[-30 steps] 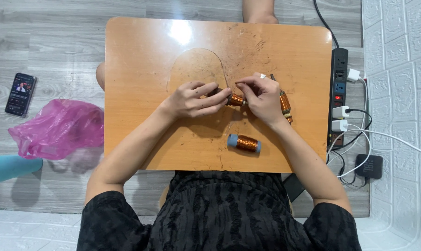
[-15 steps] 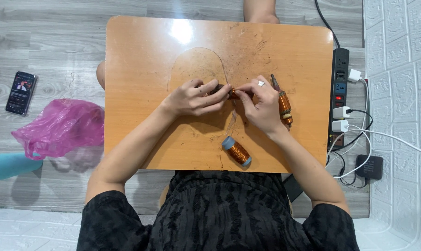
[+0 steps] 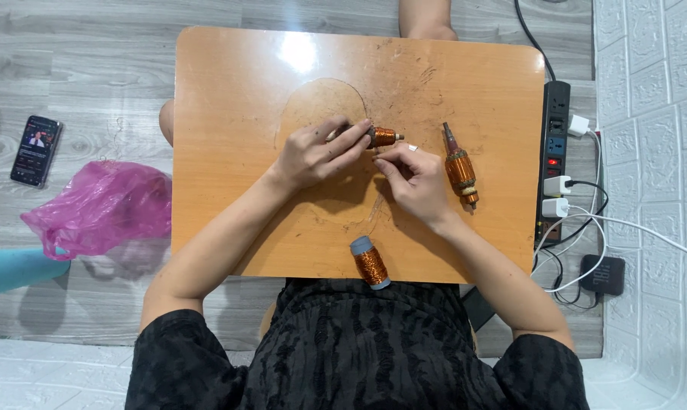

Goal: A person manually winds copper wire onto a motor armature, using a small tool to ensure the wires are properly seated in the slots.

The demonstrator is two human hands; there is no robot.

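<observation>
A small copper-wound rotor (image 3: 383, 137) is being gripped by the left hand (image 3: 317, 154). Just beside it, thin wire is being pinched by the right hand (image 3: 413, 182).

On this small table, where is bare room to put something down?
The table's left part, beside the left hand, is bare, also the far strip. It is crowded around the right hand: small coil, copper rotor, wire spool.

Garment: black short-sleeved top (image 3: 359, 349) of crinkled, textured fabric — sleeves end above the elbows. Forearms bare. Left hand (image 3: 313, 156) bare; right hand (image 3: 415, 182) carries a ring — small, pale.
</observation>
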